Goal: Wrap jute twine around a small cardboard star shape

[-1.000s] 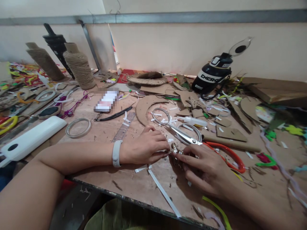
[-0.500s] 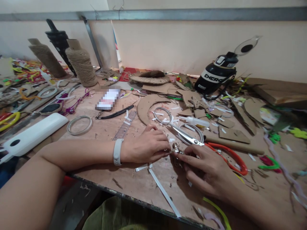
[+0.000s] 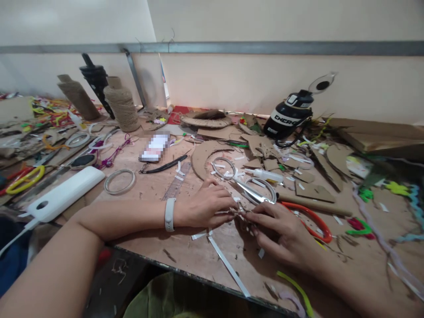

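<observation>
Your left hand point(image 3: 212, 205) and right hand point(image 3: 286, 232) met low over the table, fingertips nearly touching, both pinching a small brown-and-silver piece point(image 3: 241, 213) between them. The piece sat just above the worktop point(image 3: 149, 240), near its front edge; your fingers hid most of it, so its shape could not be made out. A pale wristband point(image 3: 169, 215) circled your left wrist.

Right beside your right hand, and partly behind it, lay scissors with orange handles point(image 3: 311, 218), their blades pointing away and to the left. A flat ring-shaped roll point(image 3: 274, 194) lay under the blades, and a clear nozzle bottle point(image 3: 268, 176) rested on its side just beyond. A white strip point(image 3: 228, 266) slanted toward the table edge below your hands.

Farther off, a cardboard crescent point(image 3: 200, 161) lay beyond your left hand, with a transparent ruler point(image 3: 175, 182) to its left. Beyond the ruler were a black strap point(image 3: 165, 165) and a phone point(image 3: 154, 148), its screen blurred. Near the wall, a black bottle point(image 3: 283, 126) leaned on the right and a twine spool point(image 3: 122, 108) stood on the left.
</observation>
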Demonstrator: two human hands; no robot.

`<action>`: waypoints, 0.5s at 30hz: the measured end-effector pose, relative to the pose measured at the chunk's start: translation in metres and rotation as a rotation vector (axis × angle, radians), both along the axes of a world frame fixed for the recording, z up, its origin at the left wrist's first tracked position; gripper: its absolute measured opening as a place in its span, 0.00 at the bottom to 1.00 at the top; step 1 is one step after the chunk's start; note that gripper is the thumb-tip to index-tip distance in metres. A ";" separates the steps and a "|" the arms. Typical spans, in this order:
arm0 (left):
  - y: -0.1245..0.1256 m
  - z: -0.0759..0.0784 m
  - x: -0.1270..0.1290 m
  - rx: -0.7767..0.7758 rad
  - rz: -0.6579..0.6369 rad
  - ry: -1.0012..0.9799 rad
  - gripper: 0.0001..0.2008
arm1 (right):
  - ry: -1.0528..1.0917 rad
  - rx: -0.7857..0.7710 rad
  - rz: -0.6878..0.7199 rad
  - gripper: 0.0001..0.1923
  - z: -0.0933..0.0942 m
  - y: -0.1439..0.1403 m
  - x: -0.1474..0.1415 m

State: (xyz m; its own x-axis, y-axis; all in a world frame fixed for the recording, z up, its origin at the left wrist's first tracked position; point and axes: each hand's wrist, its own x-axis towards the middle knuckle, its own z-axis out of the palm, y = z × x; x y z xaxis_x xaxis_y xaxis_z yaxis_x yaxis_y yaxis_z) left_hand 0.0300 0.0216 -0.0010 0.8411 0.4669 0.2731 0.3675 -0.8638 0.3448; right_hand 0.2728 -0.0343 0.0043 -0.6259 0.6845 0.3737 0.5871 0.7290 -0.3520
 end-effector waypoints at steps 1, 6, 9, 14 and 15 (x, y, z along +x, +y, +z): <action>0.000 0.000 0.000 -0.010 0.010 -0.010 0.09 | 0.006 -0.004 -0.009 0.14 0.000 0.000 0.000; 0.001 -0.001 0.002 0.013 -0.003 0.011 0.09 | 0.050 -0.004 -0.053 0.12 -0.001 0.003 0.000; 0.002 0.000 0.002 0.052 0.006 0.028 0.09 | 0.105 0.026 -0.078 0.12 -0.002 0.006 -0.003; 0.011 -0.001 -0.001 0.093 0.111 0.018 0.08 | 0.163 0.047 -0.097 0.15 -0.008 0.010 -0.007; 0.013 -0.002 -0.001 0.090 0.146 0.017 0.08 | 0.161 0.042 -0.097 0.16 -0.009 0.011 -0.008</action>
State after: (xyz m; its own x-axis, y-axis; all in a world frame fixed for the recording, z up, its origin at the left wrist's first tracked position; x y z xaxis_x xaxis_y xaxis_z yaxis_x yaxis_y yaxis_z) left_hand 0.0287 0.0344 -0.0026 0.7714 0.5585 0.3052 0.4962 -0.8280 0.2611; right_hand 0.2653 -0.0234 -0.0048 -0.4873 0.7204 0.4936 0.5938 0.6878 -0.4176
